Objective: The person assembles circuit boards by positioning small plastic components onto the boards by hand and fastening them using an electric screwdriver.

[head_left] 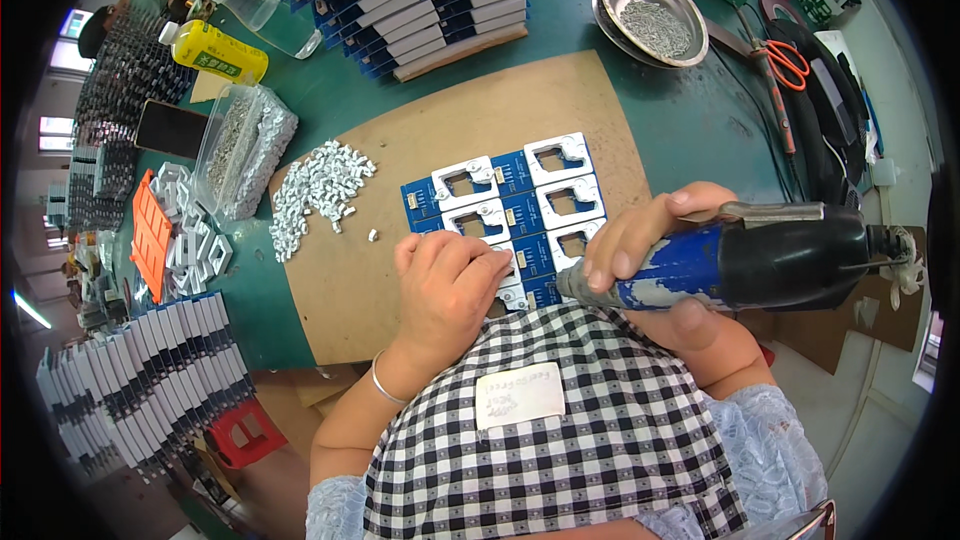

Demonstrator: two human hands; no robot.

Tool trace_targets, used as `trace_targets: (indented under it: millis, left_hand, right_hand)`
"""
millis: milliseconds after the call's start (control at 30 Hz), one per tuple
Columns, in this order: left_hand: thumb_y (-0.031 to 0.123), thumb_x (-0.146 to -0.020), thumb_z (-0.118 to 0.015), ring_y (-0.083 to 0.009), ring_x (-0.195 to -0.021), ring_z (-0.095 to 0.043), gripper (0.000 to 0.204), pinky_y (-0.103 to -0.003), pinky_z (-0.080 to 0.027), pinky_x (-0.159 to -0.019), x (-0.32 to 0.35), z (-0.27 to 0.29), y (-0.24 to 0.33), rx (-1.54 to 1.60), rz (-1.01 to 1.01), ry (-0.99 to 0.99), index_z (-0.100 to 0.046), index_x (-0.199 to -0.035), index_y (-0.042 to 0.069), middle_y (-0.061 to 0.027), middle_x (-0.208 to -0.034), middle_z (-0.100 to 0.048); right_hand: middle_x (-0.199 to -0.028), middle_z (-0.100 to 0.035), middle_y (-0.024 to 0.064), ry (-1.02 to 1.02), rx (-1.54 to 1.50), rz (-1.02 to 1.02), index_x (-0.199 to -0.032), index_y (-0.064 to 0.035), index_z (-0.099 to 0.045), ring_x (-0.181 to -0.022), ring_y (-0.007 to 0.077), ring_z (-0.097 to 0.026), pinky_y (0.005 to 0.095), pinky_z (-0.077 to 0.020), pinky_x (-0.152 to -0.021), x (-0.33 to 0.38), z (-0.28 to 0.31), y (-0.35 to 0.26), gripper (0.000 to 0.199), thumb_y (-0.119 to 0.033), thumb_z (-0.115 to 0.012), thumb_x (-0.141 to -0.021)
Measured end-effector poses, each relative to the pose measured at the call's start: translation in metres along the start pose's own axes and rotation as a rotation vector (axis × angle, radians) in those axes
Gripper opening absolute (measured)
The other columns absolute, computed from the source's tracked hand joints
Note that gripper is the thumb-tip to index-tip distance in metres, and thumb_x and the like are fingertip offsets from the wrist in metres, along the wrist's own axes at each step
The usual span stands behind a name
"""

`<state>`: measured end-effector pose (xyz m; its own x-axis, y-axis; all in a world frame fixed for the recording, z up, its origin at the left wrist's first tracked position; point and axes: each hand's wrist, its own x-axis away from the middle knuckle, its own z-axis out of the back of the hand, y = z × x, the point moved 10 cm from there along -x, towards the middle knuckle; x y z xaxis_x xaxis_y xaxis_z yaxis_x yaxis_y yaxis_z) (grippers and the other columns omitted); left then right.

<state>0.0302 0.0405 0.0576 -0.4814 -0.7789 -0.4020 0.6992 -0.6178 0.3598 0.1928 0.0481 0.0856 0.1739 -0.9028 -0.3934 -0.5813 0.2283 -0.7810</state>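
Observation:
My right hand (640, 240) is wrapped around a worn blue and black electric screwdriver (690, 268). Its tip points left, low over a blue circuit board panel (517, 212). White plastic frames (567, 200) with square openings sit in two columns on that panel. My left hand (452, 275) rests at the panel's lower left, over one of the frames. Its fingers are curled together; what they pinch, if anything, is hidden beneath them. Left of the panel lies a loose pile of small white plastic parts (322, 185).
Beneath the panel is a brown board (360, 310) on a green table. A metal bowl of screws (655, 25) stands far right, near a soldering iron (775, 100). Stacked panels (430, 10) rise at the back. A clear tub (245, 150) and bottles (215, 52) stand left.

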Motion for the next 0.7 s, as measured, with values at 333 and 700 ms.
trace_targets:
  millis: [333, 700]
  left_hand:
    - [0.01, -0.07, -0.077, -0.0179, -0.081, -0.056, 0.02, -0.037, -0.035, -0.079, -0.004, -0.005, 0.008, -0.072, -0.035, -0.044, -0.069, -0.088, 0.014, 0.002, -0.085, -0.061]
    - [0.008, -0.066, -0.078, -0.0265, -0.095, -0.051, 0.02, -0.039, -0.041, -0.082, 0.009, -0.01, -0.023, 0.261, 0.102, 0.07, -0.066, -0.081, 0.011, -0.0024, -0.092, -0.057]
  right_hand:
    - [-0.089, -0.059, 0.0123, -0.014, 0.037, 0.027, -0.131, -0.0096, -0.033, -0.083, 0.0251, -0.064, 0.0386, -0.0545, -0.078, -0.003, -0.004, -0.001, 0.067, -0.023, -0.076, -0.082]
    - [-0.089, -0.06, 0.0085, -0.188, 0.288, 0.103, -0.129, -0.0131, -0.032, -0.077, 0.0252, -0.064, 0.041, -0.0532, -0.073, -0.026, -0.049, -0.007, 0.065, -0.038, -0.071, -0.083]
